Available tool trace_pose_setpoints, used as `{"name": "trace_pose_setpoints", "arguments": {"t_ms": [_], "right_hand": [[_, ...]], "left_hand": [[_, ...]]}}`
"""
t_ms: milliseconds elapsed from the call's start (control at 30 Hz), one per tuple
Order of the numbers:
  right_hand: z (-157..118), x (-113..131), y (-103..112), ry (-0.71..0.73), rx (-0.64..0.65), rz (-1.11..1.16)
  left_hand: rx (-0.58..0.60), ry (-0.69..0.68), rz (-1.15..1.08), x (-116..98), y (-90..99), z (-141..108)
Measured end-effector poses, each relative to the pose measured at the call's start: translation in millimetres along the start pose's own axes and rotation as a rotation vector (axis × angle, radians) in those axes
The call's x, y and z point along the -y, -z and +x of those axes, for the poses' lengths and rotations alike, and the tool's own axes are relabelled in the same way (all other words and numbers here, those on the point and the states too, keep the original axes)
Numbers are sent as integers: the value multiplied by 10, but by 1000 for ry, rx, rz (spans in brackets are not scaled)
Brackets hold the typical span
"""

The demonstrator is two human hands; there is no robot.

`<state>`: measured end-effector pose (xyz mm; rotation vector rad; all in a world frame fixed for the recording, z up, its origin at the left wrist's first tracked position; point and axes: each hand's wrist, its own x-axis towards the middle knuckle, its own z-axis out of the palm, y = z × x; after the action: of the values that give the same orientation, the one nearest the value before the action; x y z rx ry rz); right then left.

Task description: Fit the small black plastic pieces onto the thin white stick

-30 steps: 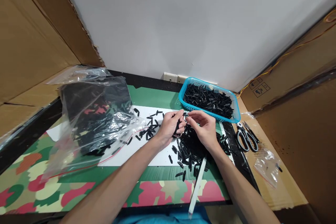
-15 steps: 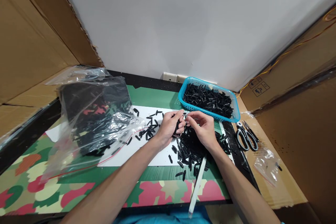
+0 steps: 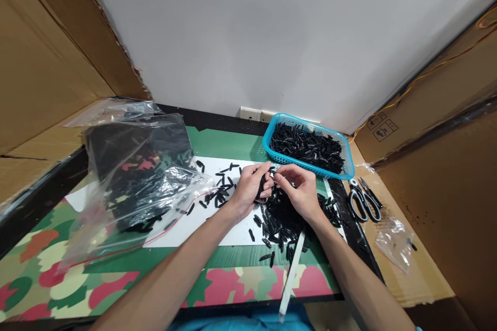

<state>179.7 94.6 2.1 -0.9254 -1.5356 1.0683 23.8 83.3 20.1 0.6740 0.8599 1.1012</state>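
Observation:
Over the white paper, my left hand point(image 3: 251, 186) is closed around several small black strip-like pieces, some showing between palm and fingers. My right hand point(image 3: 301, 189) pinches at the left fingertips, on a small black piece point(image 3: 273, 171) mostly covered by the fingers. Beneath and between both hands lies a pile of the same black pieces point(image 3: 277, 222). More loose pieces point(image 3: 221, 194) are scattered on the paper left of my left hand. Behind the hands stands a blue plastic basket point(image 3: 267, 140) full of such pieces.
A large clear zip bag point(image 3: 147, 181) with black pieces lies on the left. At right are scissors point(image 3: 364, 201) and a small clear bag point(image 3: 394, 243) on cardboard. A pale strip point(image 3: 292, 276) crosses the table's front edge. Cardboard walls point(image 3: 446, 191) flank both sides.
Both hands stay together in nearly the same place, with only slight finger movement. The whole view has shifted very little.

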Motion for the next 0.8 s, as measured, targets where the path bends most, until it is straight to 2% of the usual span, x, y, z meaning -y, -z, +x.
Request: {"name": "trace_pose_setpoints", "arguments": {"t_ms": [367,800], "right_hand": [[9,28,9,5,8,12],[13,27,8,7,10,-9]], "left_hand": [[-5,-25,12,-4,15,15],[5,-142,118,42,3,41]]}}
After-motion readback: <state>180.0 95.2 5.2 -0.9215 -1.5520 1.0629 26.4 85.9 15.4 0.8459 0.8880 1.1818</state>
